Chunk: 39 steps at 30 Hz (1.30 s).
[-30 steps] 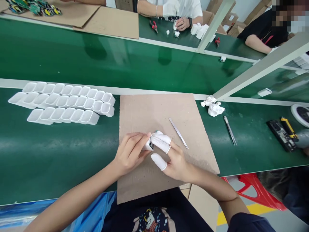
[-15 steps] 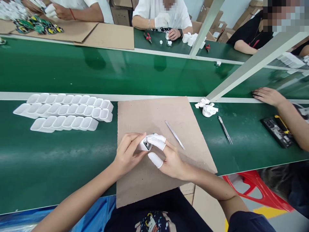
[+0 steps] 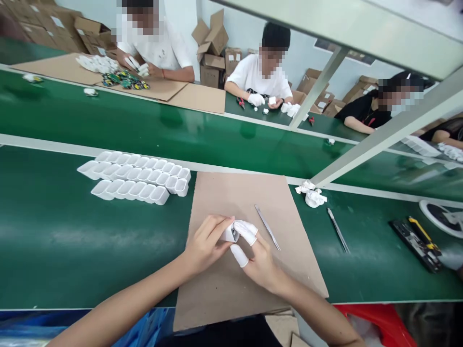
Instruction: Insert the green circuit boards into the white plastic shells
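Observation:
My left hand is closed around a small white plastic housing, with its open end turned to the right. Something dark and metallic shows inside that end, too small to make out. White finger cots cover the thumb and fingertips of my right hand. Its covered fingers rest against the housing's mouth and partly hide it, while the thumb stays apart below. Both hands are over a brown cardboard sheet. Steel tweezers lie on the sheet, just beyond my right hand.
Rows of white housings stand on the green bench to the left. Crumpled white paper, another pair of tweezers and a black-and-yellow tool case lie to the right. A slanted post rises ahead. People work across the belt.
The head view has tilted up and shifted left, so more of the people opposite shows. My hands keep nearly the same pose at the housing. A neighbour's arm at right has left the view.

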### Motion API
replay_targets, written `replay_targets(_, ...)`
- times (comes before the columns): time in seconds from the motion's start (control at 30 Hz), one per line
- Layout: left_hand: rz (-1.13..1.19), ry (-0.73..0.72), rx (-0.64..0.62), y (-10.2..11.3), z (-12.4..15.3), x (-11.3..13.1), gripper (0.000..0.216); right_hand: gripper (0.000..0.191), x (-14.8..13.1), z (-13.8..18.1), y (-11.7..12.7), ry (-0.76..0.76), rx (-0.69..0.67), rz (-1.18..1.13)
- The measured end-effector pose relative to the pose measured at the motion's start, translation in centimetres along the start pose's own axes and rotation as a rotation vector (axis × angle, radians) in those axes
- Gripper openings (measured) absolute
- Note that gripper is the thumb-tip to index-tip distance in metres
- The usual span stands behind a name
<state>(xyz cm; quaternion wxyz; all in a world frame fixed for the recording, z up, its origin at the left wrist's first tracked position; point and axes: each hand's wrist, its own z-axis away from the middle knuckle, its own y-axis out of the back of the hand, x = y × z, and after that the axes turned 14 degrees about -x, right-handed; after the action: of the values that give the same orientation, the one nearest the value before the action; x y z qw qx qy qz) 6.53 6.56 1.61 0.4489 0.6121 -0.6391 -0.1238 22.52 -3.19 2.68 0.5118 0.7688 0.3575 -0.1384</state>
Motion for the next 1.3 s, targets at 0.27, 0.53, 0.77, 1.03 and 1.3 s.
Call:
replay_targets(0.27, -0.154, -0.011, -0.079, -0.8, -0.1, 0.1, 0.053, 0.03, 1.0, -0.8, -1.6, -0.257, -0.002, -0.301)
replay_targets(0.53, -0.343, 0.244, -0.148, 5.4, -0.5, -3.2, 0.042, 0.032, 6.8, -10.2, 2.0, -0.538, -0.083, -0.139)
replay_targets(0.77, -0.614, 0.496, -0.162, 11.2, 4.4, -8.9, 0.025, 0.035, 13.2, -20.2, 6.3, -0.772, -0.1, 0.206)
replay_targets(1.03, -0.595, 0.511, -0.256, 10.0, 5.9, -8.1, 0.021, 0.024, 11.9, -16.5, 6.6, -0.607, -0.259, 0.365)
replay_targets(1.3, -0.249, 0.379, -0.548, 5.0, 5.3, 0.6, 0.016, 0.027, 3.7, -3.9, 4.2, -0.36, -0.567, 0.369)
